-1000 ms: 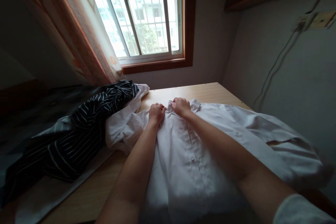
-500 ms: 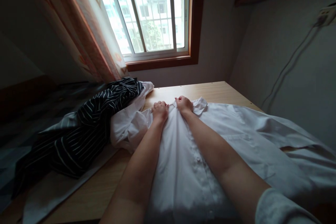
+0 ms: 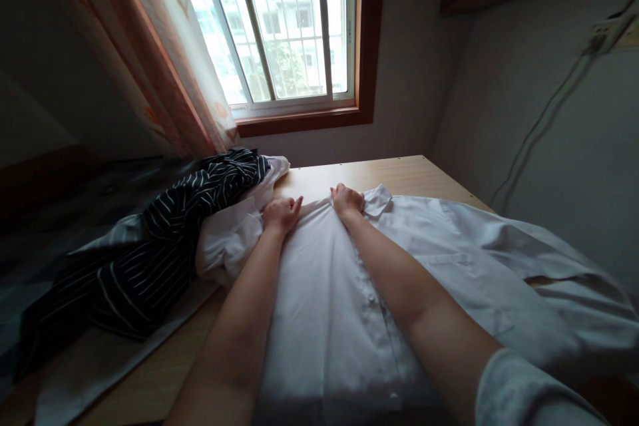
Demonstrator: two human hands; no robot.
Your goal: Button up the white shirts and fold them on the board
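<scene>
A white button-up shirt (image 3: pixel 309 319) lies spread over the wooden table, its buttoned front running beside my right forearm. My left hand (image 3: pixel 280 214) is closed on the shirt's far edge, left of the collar, with the thumb sticking out. Closer to the collar (image 3: pixel 378 200), my right hand (image 3: pixel 346 200) pinches the same edge in a fist. Between the two hands the cloth is drawn fairly straight, and creases fan down from my right hand. Bunched white fabric (image 3: pixel 227 236) sits just left of my left hand.
A black garment with white stripes (image 3: pixel 170 226) is heaped on the left, over more white cloth. The wooden table (image 3: pixel 369 170) shows its bare far end below the window (image 3: pixel 294 33). A cable (image 3: pixel 532 123) hangs down the right wall from a socket.
My left hand has moved left along the shirt's edge, away from my right hand, and the cloth between them is smoother. My right hand keeps its hold near the collar.
</scene>
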